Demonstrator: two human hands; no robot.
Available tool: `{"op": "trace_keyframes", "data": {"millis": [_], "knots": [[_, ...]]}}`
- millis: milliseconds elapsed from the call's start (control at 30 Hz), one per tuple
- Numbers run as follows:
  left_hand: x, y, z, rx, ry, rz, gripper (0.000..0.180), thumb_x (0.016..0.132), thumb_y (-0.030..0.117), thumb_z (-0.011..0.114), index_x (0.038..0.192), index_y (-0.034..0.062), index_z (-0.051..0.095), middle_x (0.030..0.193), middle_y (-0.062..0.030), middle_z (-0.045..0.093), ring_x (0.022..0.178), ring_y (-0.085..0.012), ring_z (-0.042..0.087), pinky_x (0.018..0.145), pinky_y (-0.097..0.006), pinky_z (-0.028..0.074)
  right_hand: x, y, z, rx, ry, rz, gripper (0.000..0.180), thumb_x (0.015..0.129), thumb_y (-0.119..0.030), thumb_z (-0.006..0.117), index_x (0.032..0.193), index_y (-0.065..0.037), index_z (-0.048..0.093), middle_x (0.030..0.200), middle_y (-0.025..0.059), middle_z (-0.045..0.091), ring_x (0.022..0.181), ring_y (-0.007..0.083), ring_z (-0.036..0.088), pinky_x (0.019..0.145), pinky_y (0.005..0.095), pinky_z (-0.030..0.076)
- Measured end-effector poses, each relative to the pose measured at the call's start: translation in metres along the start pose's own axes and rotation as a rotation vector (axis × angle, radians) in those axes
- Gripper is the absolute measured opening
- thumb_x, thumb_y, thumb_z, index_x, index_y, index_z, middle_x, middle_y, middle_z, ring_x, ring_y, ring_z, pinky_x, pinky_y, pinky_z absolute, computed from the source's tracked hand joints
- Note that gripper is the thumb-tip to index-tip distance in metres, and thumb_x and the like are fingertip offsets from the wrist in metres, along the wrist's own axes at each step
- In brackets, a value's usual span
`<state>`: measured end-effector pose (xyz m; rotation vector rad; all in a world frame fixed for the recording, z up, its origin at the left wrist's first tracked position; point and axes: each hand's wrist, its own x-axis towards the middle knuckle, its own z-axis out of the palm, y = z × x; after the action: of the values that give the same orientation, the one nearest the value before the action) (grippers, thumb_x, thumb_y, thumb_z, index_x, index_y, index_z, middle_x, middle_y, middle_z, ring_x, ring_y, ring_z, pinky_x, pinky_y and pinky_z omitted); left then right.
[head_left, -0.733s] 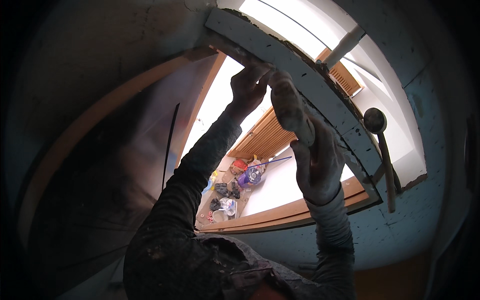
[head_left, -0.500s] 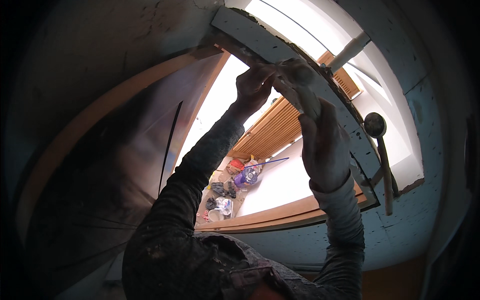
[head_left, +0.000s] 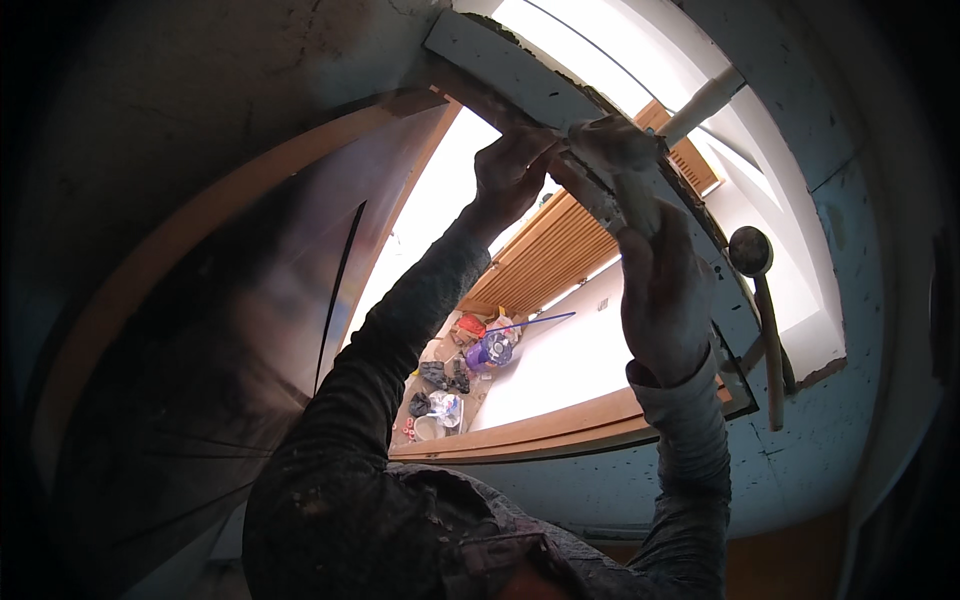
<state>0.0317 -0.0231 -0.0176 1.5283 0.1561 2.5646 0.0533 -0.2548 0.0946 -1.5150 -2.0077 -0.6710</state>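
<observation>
Hands meet on the grey frame bar point(head_left: 520, 75), which runs diagonally: left hand point(head_left: 510, 175) curled under it, right hand point(head_left: 660, 290) gripping a pale tool point(head_left: 615, 165) lower along it.

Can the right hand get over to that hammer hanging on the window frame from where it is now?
Probably yes. The hammer hangs just right of the right hand, with nothing between them. But that hand already grips a pale tool against the frame, so it would have to let go first.
</observation>
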Motion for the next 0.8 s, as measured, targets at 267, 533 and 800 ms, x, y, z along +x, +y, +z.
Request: {"op": "trace_keyframes", "data": {"millis": [267,533,800], "knots": [[-0.001,0.003,-0.001,0.057,-0.039,-0.053,0.021,0.086,-0.001,0.074,0.104,0.0074,0.071,0.095,-0.0103,0.072,0.083,-0.0263,0.074,0.072,-0.033,0.061,0.002,0.006,0.006,-0.025,-0.069,0.080,0.031,0.102,-0.024,0.058,0.124,-0.004,0.050,0.084,0.0211,0.067,0.072,0.0392,0.071,0.062,0.0441,0.056],[0.001,0.000,-0.001,-0.012,-0.005,-0.001,0.018,0.087,0.000,0.075,0.104,0.0059,0.072,0.094,-0.0096,0.072,0.084,-0.0250,0.074,0.072,-0.033,0.060,0.006,-0.002,0.009,-0.090,-0.064,0.058,0.026,0.102,-0.024,0.059,0.114,-0.003,0.049,0.080,0.0230,0.067,0.071,0.0388,0.072,0.060,0.0453,0.055],[0.001,0.001,-0.004,0.015,-0.016,-0.012,0.016,0.087,0.001,0.075,0.103,0.0061,0.073,0.096,-0.0098,0.074,0.083,-0.0230,0.074,0.072,-0.031,0.060,0.010,-0.015,-0.003,-0.053,0.076,-0.078,0.022,0.102,-0.020,0.059,0.112,-0.004,0.048,0.077,0.0228,0.066,0.068,0.0415,0.070,0.056,0.0469,0.054]]}}
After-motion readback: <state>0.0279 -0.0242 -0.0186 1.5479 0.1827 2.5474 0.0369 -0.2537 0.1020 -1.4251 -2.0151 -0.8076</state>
